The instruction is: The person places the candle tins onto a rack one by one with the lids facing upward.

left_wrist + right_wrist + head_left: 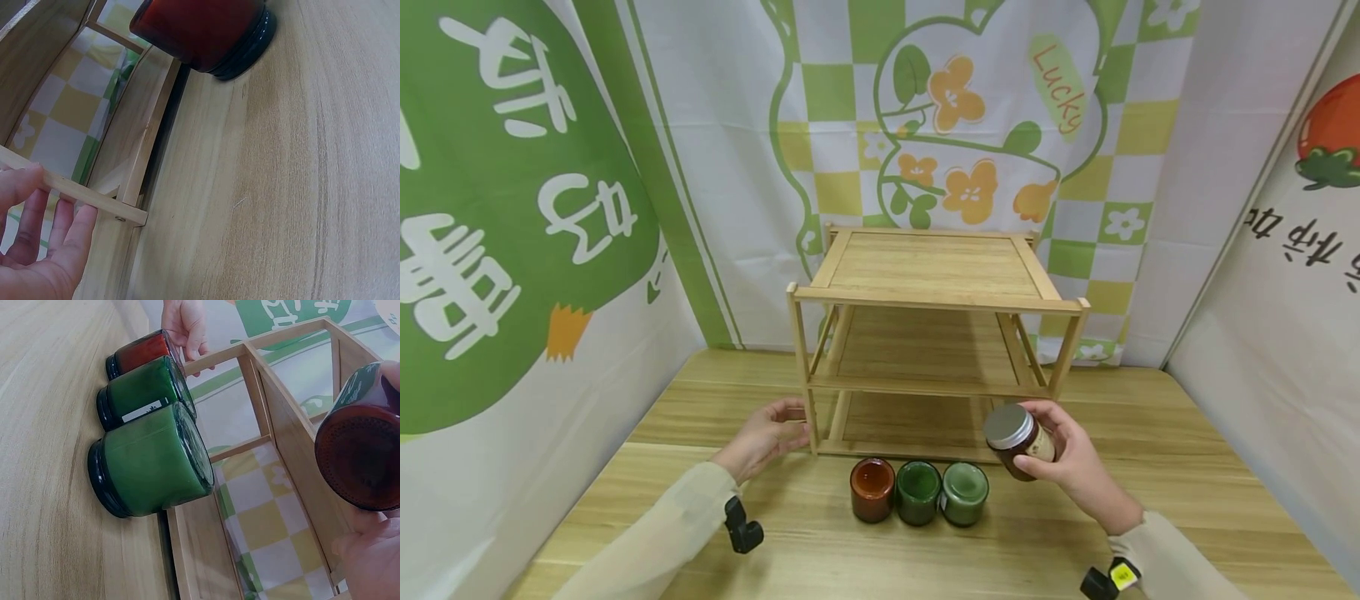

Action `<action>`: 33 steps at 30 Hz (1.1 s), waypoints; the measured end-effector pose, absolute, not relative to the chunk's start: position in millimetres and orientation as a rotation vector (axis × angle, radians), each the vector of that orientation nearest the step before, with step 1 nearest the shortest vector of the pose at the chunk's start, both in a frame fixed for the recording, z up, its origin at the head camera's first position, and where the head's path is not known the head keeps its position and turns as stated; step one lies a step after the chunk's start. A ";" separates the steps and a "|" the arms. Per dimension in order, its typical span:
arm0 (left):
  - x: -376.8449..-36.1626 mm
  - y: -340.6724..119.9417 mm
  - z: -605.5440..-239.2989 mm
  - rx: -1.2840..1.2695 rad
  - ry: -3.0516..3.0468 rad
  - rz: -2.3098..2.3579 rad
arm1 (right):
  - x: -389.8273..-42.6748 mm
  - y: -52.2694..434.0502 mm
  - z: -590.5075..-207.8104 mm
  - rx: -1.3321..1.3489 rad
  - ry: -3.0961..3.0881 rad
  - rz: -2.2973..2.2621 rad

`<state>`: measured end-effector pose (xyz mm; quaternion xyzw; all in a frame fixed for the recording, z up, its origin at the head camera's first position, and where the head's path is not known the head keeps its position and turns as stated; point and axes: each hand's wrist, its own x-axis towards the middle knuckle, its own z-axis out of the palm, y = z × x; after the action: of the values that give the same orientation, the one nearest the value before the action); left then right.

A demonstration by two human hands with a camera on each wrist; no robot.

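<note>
My right hand (1071, 462) grips a dark brown jar (1006, 457) with a silver lid and a pale label, holding it tilted in front of the right side of a three-tier wooden shelf (936, 267). In the right wrist view the brown base of this jar (362, 456) faces the camera. At the shelf's front left post, my left hand (771, 435) pinches the wood; the left wrist view shows thumb and fingers on this post (81, 190). Before the shelf stand an orange-red glass jar (872, 492), a dark green one (918, 493) and a light green one (965, 495).
The wooden table (805, 567) bears the shelf and the glass jars, which stand close side by side. Printed cloth (722, 167) hangs behind the shelf, with more at both sides. Each wrist wears a small black camera (742, 527).
</note>
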<state>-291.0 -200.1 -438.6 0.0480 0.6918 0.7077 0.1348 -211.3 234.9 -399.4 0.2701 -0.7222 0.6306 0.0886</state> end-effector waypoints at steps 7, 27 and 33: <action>-291.5 -200.2 -439.9 0.142 1.995 2.060 | -212.1 234.9 -401.7 0.839 -2.122 1.889; -293.7 -201.1 -440.7 0.138 1.992 2.057 | -214.8 233.5 -400.0 0.926 -2.012 1.956; -293.0 -201.1 -440.2 0.149 1.994 2.055 | -213.5 232.7 -396.9 0.904 -2.025 1.981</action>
<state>-293.0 -201.1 -440.2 0.0514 0.6888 0.7100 0.1369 -213.5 232.7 -396.9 0.3031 -0.6785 0.6639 0.0840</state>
